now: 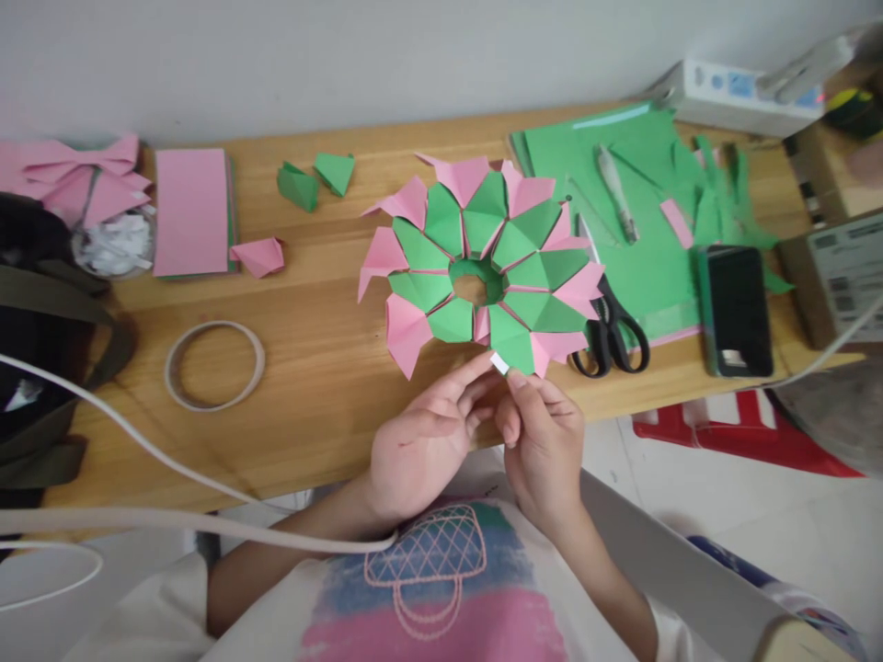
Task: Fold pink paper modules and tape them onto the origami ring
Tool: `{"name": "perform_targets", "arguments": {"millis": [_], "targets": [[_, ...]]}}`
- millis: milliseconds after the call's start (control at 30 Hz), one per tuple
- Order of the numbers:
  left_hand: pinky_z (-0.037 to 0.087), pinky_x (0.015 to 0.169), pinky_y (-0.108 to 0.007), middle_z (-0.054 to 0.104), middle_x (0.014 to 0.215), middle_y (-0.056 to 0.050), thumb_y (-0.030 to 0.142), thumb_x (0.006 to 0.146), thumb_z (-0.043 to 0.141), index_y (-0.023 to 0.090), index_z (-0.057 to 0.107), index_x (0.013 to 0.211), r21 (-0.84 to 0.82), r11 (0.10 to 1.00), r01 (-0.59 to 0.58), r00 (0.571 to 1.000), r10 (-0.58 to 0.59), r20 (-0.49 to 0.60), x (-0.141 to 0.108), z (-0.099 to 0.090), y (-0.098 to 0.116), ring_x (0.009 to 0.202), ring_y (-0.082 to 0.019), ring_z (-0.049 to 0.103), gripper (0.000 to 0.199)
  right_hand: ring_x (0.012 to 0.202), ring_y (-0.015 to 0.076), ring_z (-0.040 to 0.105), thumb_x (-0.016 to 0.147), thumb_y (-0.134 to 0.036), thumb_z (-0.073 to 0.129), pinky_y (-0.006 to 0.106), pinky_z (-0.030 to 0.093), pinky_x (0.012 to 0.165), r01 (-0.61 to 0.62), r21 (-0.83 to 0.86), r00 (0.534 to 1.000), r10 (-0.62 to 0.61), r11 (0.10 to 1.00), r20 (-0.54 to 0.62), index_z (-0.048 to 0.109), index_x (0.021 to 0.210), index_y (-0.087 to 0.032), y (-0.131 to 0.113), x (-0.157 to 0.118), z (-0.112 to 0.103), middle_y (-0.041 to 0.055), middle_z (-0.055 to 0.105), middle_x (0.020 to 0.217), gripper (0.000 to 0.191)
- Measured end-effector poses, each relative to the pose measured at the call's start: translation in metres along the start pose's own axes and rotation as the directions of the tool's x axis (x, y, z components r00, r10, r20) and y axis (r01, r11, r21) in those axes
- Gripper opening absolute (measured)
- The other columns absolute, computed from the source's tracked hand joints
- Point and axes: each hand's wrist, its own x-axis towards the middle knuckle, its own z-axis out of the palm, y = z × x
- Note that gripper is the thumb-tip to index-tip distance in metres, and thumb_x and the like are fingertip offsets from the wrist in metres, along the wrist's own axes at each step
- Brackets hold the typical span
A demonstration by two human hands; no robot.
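Note:
A ring of folded green and pink paper pieces (422,246) lies on the wooden table, with a round hole at its centre. Just below its front edge, my right hand (548,450) pinches a small white strip (499,363). My left hand (422,450) is palm up beside it, its index fingertip at the strip's upper end and the other fingers curled. Left of the ring are two folded green pieces (298,187) and a folded pink piece (260,257). Black-handled scissors (613,336) lie partly under the ring's right side.
A tape roll (214,366), a stack of pink paper (191,213) and a container of white scraps (116,246) are on the left. Green sheets (593,156), a pen (616,193), a phone (738,313) and a power strip (741,97) are right. White cables (152,449) cross the lower left.

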Motion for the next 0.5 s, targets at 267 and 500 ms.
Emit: {"name": "perform_targets", "arguments": {"millis": [267, 500], "targets": [[0.018, 0.112, -0.045, 0.057, 0.13, -0.007, 0.018, 0.066, 0.049, 0.019, 0.058, 0.128, 0.061, 0.998, 0.026, 0.997, -0.021, -0.079, -0.0001, 0.0005, 0.0001, 0.135, -0.028, 0.033, 0.062, 0.033, 0.0021, 0.032, 0.075, -0.033, 0.071, 0.018, 0.028, 0.038, -0.004, 0.009, 1.0, 0.004, 1.0, 0.009, 0.051, 0.049, -0.018, 0.0004, 0.0003, -0.0004, -0.0082, 0.045, 0.034, 0.036], [0.018, 0.112, -0.046, 0.058, 0.128, -0.008, 0.017, 0.064, 0.051, 0.017, 0.059, 0.125, 0.089, 0.996, 0.016, 0.993, -0.006, -0.12, 0.0004, 0.0017, -0.0003, 0.133, -0.029, 0.036, 0.062, 0.032, 0.0035, 0.036, 0.074, -0.036, 0.072, 0.019, 0.029, 0.037, 0.022, 0.002, 1.0, -0.022, 1.0, -0.003, 0.055, 0.051, -0.018, 0.0004, 0.0001, -0.0008, -0.0069, 0.048, 0.035, 0.033]]}}
